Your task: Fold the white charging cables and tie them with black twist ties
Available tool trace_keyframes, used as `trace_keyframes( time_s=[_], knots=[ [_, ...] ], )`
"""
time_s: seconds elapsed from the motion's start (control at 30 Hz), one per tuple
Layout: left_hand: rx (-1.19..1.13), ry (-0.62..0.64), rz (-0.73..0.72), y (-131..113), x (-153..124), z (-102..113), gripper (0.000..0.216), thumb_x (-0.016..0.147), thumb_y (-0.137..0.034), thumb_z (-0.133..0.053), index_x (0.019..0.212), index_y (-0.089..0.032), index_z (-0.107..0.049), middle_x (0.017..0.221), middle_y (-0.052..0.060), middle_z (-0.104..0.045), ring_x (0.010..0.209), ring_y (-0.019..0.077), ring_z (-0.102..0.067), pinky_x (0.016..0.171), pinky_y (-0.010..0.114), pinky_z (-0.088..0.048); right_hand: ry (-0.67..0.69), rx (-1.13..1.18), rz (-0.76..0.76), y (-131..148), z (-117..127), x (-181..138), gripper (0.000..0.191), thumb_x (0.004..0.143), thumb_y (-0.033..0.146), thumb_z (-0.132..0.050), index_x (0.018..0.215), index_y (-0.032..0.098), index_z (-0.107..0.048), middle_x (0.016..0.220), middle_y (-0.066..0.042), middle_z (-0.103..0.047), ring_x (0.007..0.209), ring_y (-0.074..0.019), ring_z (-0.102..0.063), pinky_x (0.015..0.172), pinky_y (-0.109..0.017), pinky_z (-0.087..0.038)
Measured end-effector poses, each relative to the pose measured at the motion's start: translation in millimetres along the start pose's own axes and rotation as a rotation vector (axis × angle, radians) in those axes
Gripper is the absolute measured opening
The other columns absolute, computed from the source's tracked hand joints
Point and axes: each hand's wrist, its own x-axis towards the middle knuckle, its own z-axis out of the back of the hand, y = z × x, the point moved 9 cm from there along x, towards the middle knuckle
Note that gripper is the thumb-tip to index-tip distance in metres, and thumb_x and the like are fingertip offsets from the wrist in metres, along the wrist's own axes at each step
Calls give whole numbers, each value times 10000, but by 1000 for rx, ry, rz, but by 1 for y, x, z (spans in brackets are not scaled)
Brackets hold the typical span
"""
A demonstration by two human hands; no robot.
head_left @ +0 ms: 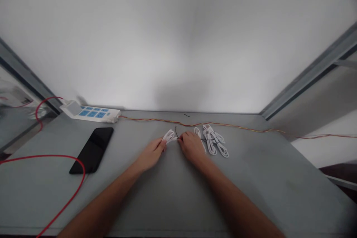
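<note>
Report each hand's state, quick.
Left hand: closed, holding a coiled white cable.
Right hand: fingertips at the cable's end; grip cannot be told.

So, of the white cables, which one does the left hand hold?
The leftmost one, a folded cable: the left hand pinches it, while the other white cables lie on the table to the right of the right hand.

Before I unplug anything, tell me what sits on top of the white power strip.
A pale adapter block sits on the left end of the power strip, beside blue sockets. Whatever lies beneath that block is covered.
</note>
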Motion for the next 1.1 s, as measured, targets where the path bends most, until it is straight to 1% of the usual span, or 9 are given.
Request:
trace_keyframes(
  time_s=[0.1, 0.23, 0.43, 0.53, 0.6, 0.67, 0.87, 1.0, 1.1],
  knots=[
    [-61, 19, 28, 5, 2, -1, 343, 872, -475, -423, 733, -193, -561, 596, -32, -433, 496, 107, -355, 505, 232, -263, 21, 1, 12, 2, 0, 0, 239, 929, 246, -449, 989, 130, -650, 1018, -124, -661, 985, -250, -572, 854, -346, -387],
    [-93, 26, 60, 12, 3, -3, 339, 856, -477, -460, 731, -186, -582, 580, -34, -428, 470, 92, -326, 474, 229, -236, 18, 25, -35, -1, 5, -2, 223, 913, 266, -491, 1016, 139, -643, 1054, -127, -653, 1001, -244, -578, 844, -333, -396],
    [-162, 77, 142, 19, 2, -11, 405, 825, -558, -473, 808, -168, -584, 630, -36, -422, 451, 67, -285, 430, 214, -196, 46, 102, -73, -8, 7, -4, 185, 902, 245, -502, 915, 160, -666, 957, -110, -686, 915, -228, -617, 748, -304, -405],
    [-279, 90, 217, 20, -1, -12, 474, 767, -605, -529, 926, -163, -592, 639, -50, -401, 435, 48, -247, 411, 204, -168, 24, 235, -45, -4, 6, -4, 165, 898, 230, -506, 927, 165, -655, 920, -93, -699, 861, -204, -630, 713, -282, -404],
    [-359, 95, 251, 20, -2, -12, 539, 739, -608, -567, 1053, -170, -581, 643, -56, -404, 426, 40, -238, 407, 199, -157, -9, 339, 20, 3, 7, -6, 161, 901, 242, -508, 928, 167, -648, 886, -79, -702, 822, -191, -632, 694, -272, -405],
    [-423, 105, 257, 18, -3, -12, 559, 736, -588, -586, 1113, -175, -566, 643, -59, -411, 419, 33, -238, 406, 195, -156, -44, 437, 81, 10, 7, -7, 165, 900, 265, -517, 913, 166, -649, 852, -69, -702, 782, -182, -629, 676, -267, -407],
    [-558, 118, 247, 17, -5, -15, 458, 746, -526, -602, 1008, -151, -571, 608, -64, -410, 403, 27, -253, 383, 181, -174, -83, 720, 110, 11, 6, -11, 179, 854, 321, -579, 890, 170, -668, 734, -31, -683, 630, -148, -584, 605, -252, -406],
    [-609, 69, 248, 19, -3, -14, 466, 739, -516, -616, 1040, -171, -530, 599, -76, -415, 389, 24, -256, 378, 173, -175, -34, 873, 54, 9, -2, -10, 184, 824, 348, -592, 809, 172, -643, 616, 1, -625, 564, -136, -549, 556, -247, -392],
    [-629, 41, 250, 19, -2, -13, 476, 724, -510, -633, 1041, -172, -527, 595, -80, -407, 385, 20, -249, 379, 173, -167, 17, 1049, 10, 10, -11, -9, 186, 788, 358, -611, 764, 175, -592, 628, 1, -623, 559, -132, -561, 547, -248, -409]
  ],
)
